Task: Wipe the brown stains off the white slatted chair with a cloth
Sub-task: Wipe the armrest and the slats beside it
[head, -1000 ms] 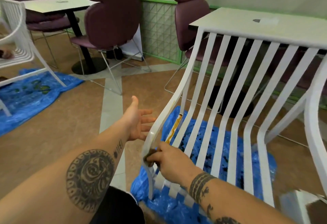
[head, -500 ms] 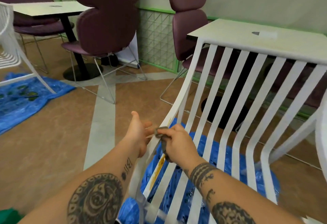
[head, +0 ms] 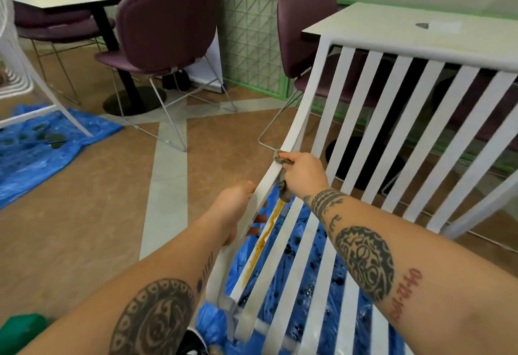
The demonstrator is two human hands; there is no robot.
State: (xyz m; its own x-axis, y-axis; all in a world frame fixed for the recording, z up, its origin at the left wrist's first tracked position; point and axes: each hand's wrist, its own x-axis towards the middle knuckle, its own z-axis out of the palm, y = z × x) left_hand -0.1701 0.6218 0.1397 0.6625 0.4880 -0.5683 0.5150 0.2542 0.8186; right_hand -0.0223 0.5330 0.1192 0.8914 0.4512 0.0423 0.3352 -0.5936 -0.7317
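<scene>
The white slatted chair [head: 361, 130] fills the right half of the head view, its back tilted toward me. A brown-orange stain [head: 263, 239] runs down the inner edge of the second slat from the left. My right hand [head: 304, 175] is closed on a grey, dirty cloth [head: 281, 176] pressed against the chair's left outer rail, above the stain. My left hand [head: 234, 208] wraps around that same rail lower down, fingers curled behind it.
A blue plastic sheet [head: 297, 284] lies under the chair. Another blue sheet [head: 42, 147] and a second white chair [head: 16, 79] are at the left. Purple chairs [head: 165, 18] and two tables [head: 414, 29] stand behind. A green object [head: 19, 326] sits at the bottom left.
My right hand has slid the cloth up the left rail from near the seat. My left hand, open a second ago, has closed around the rail.
</scene>
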